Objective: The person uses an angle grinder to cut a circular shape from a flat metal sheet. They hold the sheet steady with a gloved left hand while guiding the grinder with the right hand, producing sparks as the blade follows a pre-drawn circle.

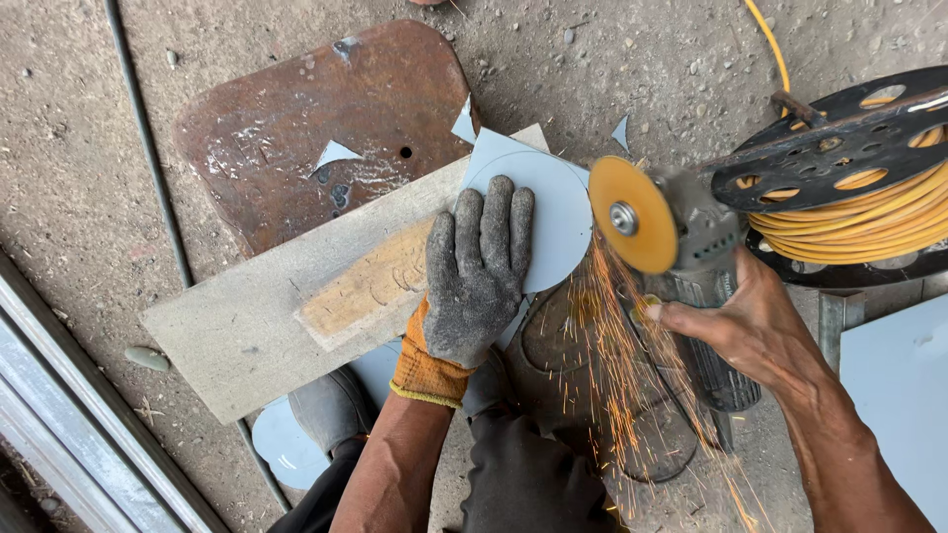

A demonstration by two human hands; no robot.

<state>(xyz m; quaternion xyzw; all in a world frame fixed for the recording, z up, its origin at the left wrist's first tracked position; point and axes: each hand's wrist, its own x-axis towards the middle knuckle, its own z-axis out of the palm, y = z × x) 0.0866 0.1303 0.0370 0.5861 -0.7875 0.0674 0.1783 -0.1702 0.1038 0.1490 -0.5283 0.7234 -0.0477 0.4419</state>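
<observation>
On the gritty concrete floor, my left hand (pixel 476 279), in a frayed grey knit glove with an orange cuff, presses flat and open on a smooth pale-grey metal disc (pixel 546 219) lying on a rough plank (pixel 247 316). At three o'clock of it my bare right hand (pixel 739 321) grips the angle grinder (pixel 696 286); its yellow wheel (pixel 632 214) seems to meet the disc's right edge, sparks falling toward six o'clock. A rusty rounded plate (pixel 316 118) lies at eleven, a reel of yellow cable (pixel 849 188) crowds close at three.
</observation>
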